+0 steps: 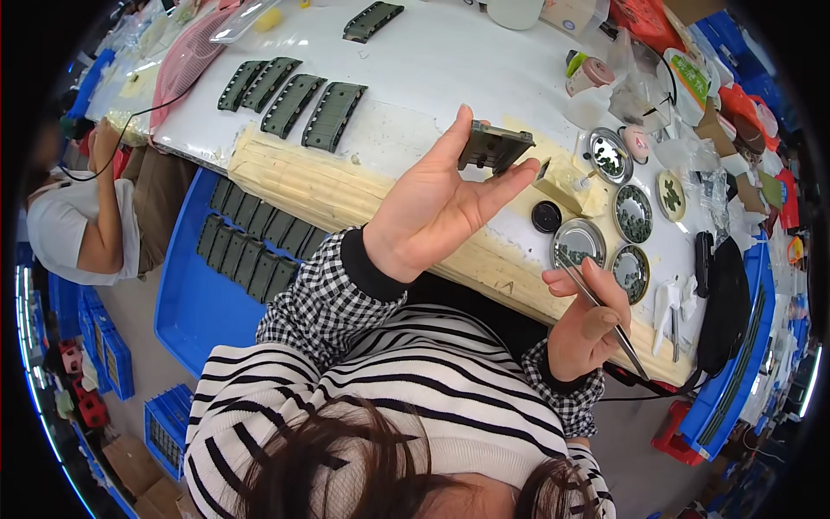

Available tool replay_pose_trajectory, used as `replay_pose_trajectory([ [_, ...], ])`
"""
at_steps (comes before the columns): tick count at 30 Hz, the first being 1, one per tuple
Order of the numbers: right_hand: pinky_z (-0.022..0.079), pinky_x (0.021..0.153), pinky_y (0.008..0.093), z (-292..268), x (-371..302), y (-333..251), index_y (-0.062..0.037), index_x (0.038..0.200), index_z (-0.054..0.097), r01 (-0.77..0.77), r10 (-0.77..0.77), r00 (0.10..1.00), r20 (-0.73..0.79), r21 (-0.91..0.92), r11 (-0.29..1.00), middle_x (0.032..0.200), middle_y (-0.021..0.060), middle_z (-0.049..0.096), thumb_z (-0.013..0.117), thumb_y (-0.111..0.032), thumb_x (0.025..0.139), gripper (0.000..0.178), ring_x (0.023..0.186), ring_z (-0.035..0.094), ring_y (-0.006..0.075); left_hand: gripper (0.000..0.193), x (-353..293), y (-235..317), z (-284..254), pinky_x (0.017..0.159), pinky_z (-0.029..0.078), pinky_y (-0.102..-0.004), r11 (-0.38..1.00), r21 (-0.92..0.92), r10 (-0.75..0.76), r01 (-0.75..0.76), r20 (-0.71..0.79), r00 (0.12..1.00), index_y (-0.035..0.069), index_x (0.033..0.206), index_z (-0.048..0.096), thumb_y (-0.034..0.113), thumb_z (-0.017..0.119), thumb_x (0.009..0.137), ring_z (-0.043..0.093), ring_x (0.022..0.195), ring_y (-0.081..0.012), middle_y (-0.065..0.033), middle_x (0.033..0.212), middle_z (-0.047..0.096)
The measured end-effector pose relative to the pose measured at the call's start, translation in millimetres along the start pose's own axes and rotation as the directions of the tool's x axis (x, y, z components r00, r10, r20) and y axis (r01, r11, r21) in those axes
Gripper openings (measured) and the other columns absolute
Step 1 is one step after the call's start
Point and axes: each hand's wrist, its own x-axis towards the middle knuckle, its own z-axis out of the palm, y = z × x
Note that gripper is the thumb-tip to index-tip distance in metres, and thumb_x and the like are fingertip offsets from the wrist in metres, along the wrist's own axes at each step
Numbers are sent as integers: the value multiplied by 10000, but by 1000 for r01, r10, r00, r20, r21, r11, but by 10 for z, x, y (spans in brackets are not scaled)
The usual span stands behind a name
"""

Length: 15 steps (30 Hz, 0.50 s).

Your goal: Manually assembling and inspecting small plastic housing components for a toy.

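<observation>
Clamped between thumb and fingers of left hand: dark-green rectangular plastic panel. Clasped in fingers of right hand: slim silver metal tweezers. Just beyond right fingers: round silver metal dish; farther right, green-and-white printed package.

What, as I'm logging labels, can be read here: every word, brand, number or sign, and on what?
Green-and-white package, at the right: printing, which I won't copy out.
Pale box, top edge: print too small to read.
Dark green part in the left hand: no lettering I can make out.
Any other print is too small or blurred.
</observation>
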Motion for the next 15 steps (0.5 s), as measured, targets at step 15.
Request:
replay_pose_trajectory([
  [15, 472, 930, 375, 30, 164, -17, 6, 1061, 550, 101, -100, 995, 9, -103, 990, 1094, 215, 666, 608, -84, 930, 169, 1057, 632, 297, 484, -118, -147, 64, 1060, 472, -434, 984, 169, -61, 62, -8, 998, 123, 1371, 362, 431, 454, 1009, 503, 1239, -335, -132, 1196, 554],
])
